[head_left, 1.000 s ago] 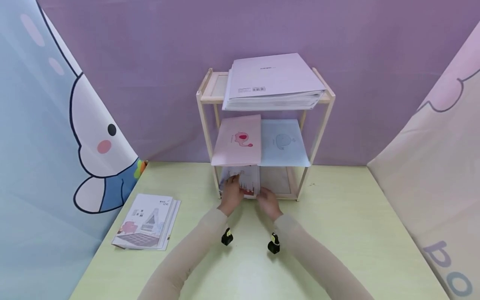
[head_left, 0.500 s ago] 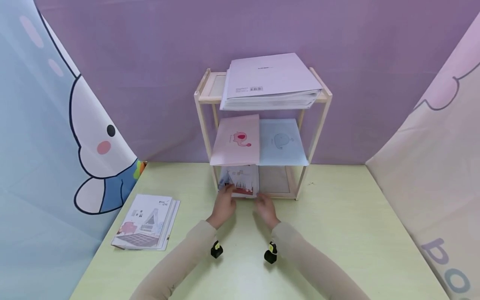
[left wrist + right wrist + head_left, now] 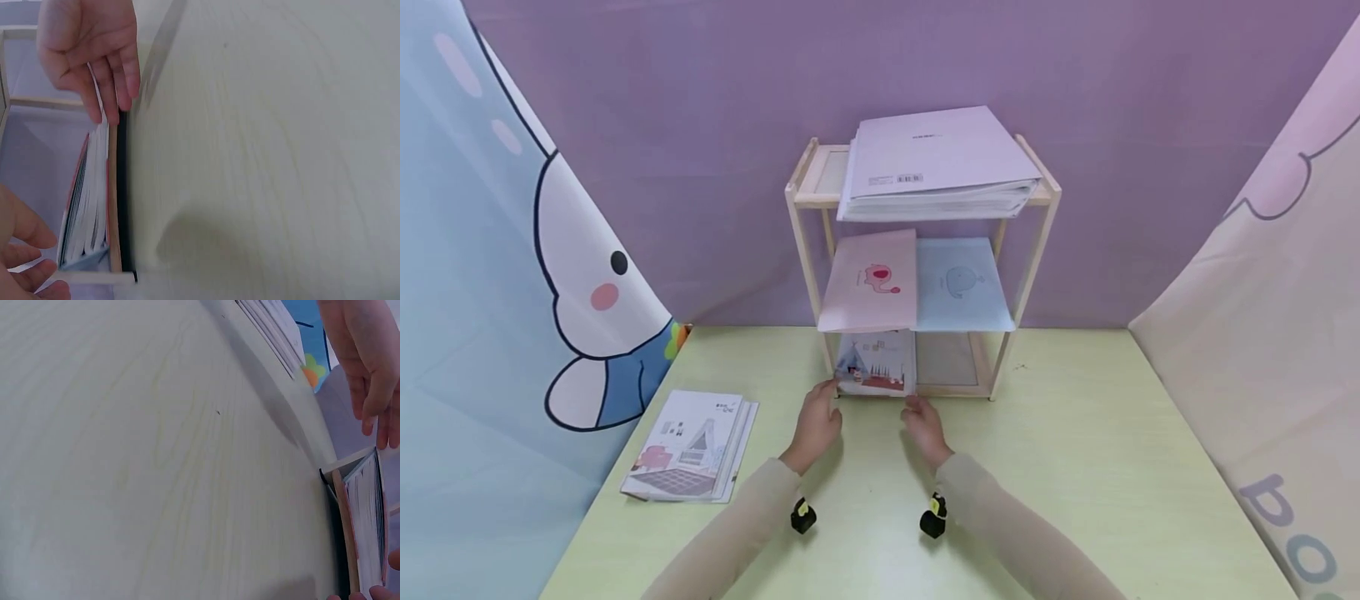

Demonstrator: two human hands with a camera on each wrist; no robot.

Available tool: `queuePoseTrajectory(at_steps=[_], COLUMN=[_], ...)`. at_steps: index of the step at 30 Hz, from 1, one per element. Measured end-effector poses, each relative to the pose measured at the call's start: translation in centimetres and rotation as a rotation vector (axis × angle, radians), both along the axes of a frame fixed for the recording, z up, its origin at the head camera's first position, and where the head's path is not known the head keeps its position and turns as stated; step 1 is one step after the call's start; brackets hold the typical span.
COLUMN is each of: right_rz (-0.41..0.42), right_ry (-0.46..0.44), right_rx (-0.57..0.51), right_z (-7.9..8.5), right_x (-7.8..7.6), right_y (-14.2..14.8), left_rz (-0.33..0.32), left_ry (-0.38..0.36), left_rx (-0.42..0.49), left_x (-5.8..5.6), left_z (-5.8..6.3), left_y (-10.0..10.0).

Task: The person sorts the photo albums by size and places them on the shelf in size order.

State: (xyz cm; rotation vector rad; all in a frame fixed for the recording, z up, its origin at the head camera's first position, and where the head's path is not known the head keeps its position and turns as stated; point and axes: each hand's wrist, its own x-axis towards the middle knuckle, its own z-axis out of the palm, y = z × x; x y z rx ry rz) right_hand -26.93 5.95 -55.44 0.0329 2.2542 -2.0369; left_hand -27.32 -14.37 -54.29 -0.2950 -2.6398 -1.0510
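Note:
On the bottom shelf of a small wooden rack [image 3: 951,389] lies a book [image 3: 880,367] with a tent and red drawing on its cover. Its page edges [image 3: 92,194] face outward in the left wrist view. My left hand [image 3: 814,425] is by the rack's front left post, its fingers extended beside the book's corner. My right hand [image 3: 927,429] is at the book's front right corner. In the left wrist view the right hand's straight fingers [image 3: 106,87] reach the book's front edge. Neither hand grips anything.
A pink elephant booklet [image 3: 872,283] and a blue whale booklet [image 3: 962,283] lie on the middle shelf. Large white books [image 3: 943,154] are stacked on top, overhanging the front. More books [image 3: 688,446] lie at the table's left. A purple curtain [image 3: 662,167] hangs behind.
My left hand has drawn back from the book's cover to the rack's front left corner, uncovering the picture. My right hand has moved slightly back and toward the left.

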Motion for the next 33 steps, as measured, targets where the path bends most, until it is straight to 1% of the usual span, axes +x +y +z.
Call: queuePoseTrajectory(at_steps=[3, 10, 11, 14, 17, 19, 22, 24, 28, 33], right_rz=[0.007, 0.035, 0.043, 0.066, 0.076, 0.072, 0.065, 0.063, 0.074, 0.093], right_ry=[-0.002, 0.026, 0.027, 0.037, 0.041, 0.031, 0.033, 0.028, 0.038, 0.039], right_rx=[0.009, 0.022, 0.023, 0.02, 0.009, 0.001, 0.013, 0.02, 0.045, 0.06], right_z=[-0.3, -1.0, -0.4, 1.5, 3.0, 2.1, 0.3, -0.6, -1.0, -0.7], right_x=[0.0, 0.2, 0.6, 1.8, 2.5, 1.9, 1.0, 0.6, 0.6, 0.8], right_y=[-0.2, -1.4, -1.6, -2.2, -2.9, -3.2, -3.9, -4.3, -5.1, -6.2], left_rz=[0.014, 0.059, 0.066, 0.087, 0.106, 0.122, 0.135, 0.142, 0.154, 0.194], left_ry=[-0.008, -0.034, -0.042, -0.039, -0.022, -0.009, 0.009, 0.002, -0.014, -0.046], left_rx=[0.018, 0.018, 0.018, 0.019, 0.012, 0.011, -0.009, -0.019, -0.025, -0.037], left_x=[0.2, 0.4, 0.4, 0.5, 0.5, 0.4, 0.1, 0.0, -0.1, -0.2], left_z=[-0.1, 0.3, 0.2, 0.1, 0.1, 0.2, 0.2, 0.2, 0.4, 0.6], left_y=[-0.9, -2.8, -3.1, -4.2, -5.3, -5.9, -6.9, -7.5, -8.9, -10.8])
